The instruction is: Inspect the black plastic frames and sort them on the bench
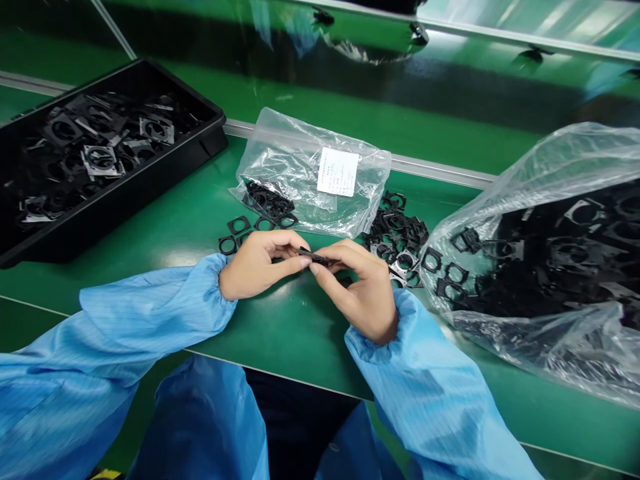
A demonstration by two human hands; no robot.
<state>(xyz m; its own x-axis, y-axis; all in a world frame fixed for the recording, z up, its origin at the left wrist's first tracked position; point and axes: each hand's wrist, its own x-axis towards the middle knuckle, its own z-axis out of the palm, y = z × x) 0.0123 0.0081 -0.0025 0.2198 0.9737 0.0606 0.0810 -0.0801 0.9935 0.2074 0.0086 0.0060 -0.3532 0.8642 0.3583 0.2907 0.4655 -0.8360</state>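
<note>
Between the fingertips of both hands, over the green table, is a thin black plastic frame (316, 257) seen edge-on. My left hand (265, 263) pinches its left end, thumb in front and fingers behind. At the right end my right hand (359, 283) grips it the same way. Fingers cover much of the part, so its opening does not show. Several loose black square frames with round holes (239, 225) lie just beyond my left hand. Past my right hand sits a heap of similar black parts (400, 230), some with silvery faces.
A black bin (165, 163) full of frame parts stands at the left. Behind my hands lies a clear plastic bag (300, 150) with a white label (338, 171). A large open clear bag (525, 160) of black parts fills the right side. A metal rail edges the green table (175, 233).
</note>
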